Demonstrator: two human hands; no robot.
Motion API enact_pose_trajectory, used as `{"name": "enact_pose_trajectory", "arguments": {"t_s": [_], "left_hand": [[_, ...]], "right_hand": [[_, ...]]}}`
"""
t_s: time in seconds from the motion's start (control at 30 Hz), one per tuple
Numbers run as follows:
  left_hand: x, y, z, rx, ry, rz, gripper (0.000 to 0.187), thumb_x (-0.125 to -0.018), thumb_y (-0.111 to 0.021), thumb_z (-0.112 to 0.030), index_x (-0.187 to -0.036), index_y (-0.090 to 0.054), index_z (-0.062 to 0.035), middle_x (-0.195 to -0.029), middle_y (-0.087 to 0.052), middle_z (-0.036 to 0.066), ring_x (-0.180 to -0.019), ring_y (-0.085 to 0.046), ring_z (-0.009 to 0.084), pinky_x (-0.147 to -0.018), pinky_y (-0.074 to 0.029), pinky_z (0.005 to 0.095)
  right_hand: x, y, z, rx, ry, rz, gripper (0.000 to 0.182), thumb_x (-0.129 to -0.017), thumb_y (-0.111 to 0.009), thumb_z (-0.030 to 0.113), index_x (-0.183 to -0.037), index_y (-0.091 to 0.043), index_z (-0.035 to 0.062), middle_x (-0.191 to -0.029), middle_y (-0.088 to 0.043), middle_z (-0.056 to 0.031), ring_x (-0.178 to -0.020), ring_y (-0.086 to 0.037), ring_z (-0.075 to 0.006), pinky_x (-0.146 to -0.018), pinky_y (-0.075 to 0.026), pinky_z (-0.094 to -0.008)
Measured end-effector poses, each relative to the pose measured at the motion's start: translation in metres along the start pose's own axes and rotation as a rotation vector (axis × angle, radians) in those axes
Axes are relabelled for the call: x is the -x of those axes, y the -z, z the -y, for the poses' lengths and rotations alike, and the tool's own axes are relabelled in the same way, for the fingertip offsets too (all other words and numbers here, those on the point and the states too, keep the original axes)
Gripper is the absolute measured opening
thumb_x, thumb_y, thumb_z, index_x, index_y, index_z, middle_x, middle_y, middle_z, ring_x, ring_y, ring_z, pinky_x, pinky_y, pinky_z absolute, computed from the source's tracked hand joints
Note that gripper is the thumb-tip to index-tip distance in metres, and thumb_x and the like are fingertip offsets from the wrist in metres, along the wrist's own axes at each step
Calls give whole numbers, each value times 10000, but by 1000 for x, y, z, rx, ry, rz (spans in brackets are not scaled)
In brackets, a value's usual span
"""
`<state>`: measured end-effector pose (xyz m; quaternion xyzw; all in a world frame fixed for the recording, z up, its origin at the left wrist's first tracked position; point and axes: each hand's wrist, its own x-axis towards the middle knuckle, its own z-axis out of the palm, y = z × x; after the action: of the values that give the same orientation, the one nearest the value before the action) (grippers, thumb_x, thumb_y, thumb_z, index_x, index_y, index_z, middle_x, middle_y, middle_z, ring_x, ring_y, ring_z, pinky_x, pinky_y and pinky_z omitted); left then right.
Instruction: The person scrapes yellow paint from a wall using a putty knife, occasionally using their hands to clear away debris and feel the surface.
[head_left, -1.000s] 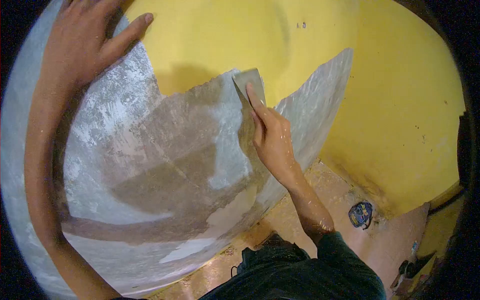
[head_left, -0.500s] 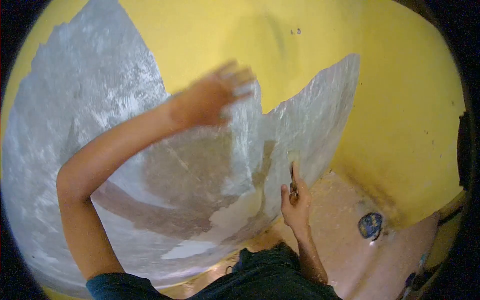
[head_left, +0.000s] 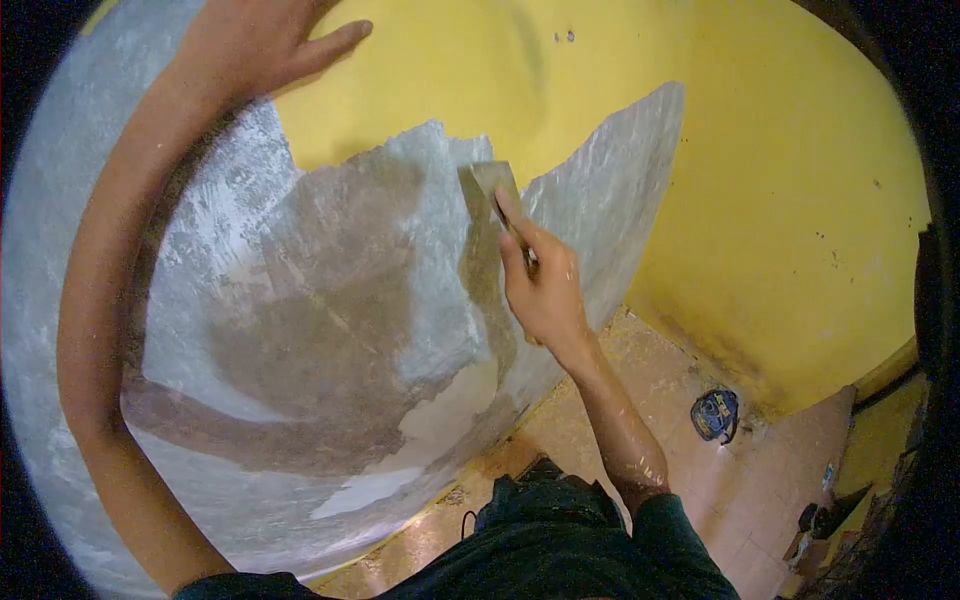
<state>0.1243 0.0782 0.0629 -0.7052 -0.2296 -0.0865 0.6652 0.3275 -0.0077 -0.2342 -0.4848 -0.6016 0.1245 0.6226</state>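
My right hand [head_left: 541, 281] grips a putty knife [head_left: 488, 185], forefinger laid along the blade, which lies flat against the wall at the edge where grey plaster meets yellow paint. My left hand [head_left: 255, 42] is spread flat on the wall at the top left, fingers apart, thumb pointing right onto the yellow paint. Between the hands the wall [head_left: 330, 300] carries a broad grey-white skim with a darker damp brown patch in the middle.
Yellow painted wall [head_left: 790, 200] runs on to the right, stained near its foot. The floor [head_left: 650, 370] below is dusty and spattered. A small blue round object [head_left: 716, 414] lies on it near the wall, and some dark items [head_left: 820, 520] sit at the lower right.
Half a second ago my left hand swept across the middle of the wall and my right hand hung low; now the left is back at the top left and the knife is up on the plaster edge.
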Motion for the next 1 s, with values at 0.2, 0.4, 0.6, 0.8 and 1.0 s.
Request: {"name": "enact_pose_trajectory", "arguments": {"t_s": [0.2, 0.4, 0.6, 0.8, 1.0], "left_hand": [[6, 5, -2, 59, -7, 33, 763, -1010, -451, -582, -1595, -436, -92, -1673, -346, 240, -1590, -253, 384, -1314, -154, 571], [8, 10, -3, 60, -39, 47, 751, -1009, -463, -568, -1580, -451, -81, -1664, -359, 240, -1583, -265, 393, -1312, -158, 575], [8, 9, -6, 57, -26, 70, 744, -1015, -456, -565, -1582, -447, -83, -1672, -348, 234, -1589, -255, 383, -1316, -152, 569], [10, 8, -6, 4, -50, 53, 741, -1026, -434, -572, -1588, -440, -88, -1674, -344, 233, -1593, -248, 376, -1321, -149, 562], [11, 7, -3, 28, -68, 31, 744, -1025, -425, -574, -1589, -439, -89, -1672, -349, 230, -1593, -249, 374, -1321, -152, 562]], "right_hand": [[-14, -25, -17, 0, 127, -101, 435, -1053, -599, 71, -1484, -624, 127, -748, -645, -109, -609, -431, -107, -538, -388, -312], [-14, -38, -20, 138, 170, -150, 479, -1009, -620, 11, -1478, -626, 114, -727, -600, -198, -606, -535, -257, -616, -453, -397], [-13, -38, -24, 300, 176, -142, 617, -953, -623, -56, -1525, -588, 175, -721, -520, -207, -640, -541, -354, -638, -464, -458], [-22, -23, -13, 405, 124, -127, 664, -937, -627, -73, -1544, -567, 192, -739, -499, -209, -666, -535, -365, -668, -474, -477], [-24, -28, -21, 356, 146, -150, 657, -938, -628, -77, -1534, -576, 194, -756, -503, -197, -659, -533, -360, -662, -471, -457]]}}
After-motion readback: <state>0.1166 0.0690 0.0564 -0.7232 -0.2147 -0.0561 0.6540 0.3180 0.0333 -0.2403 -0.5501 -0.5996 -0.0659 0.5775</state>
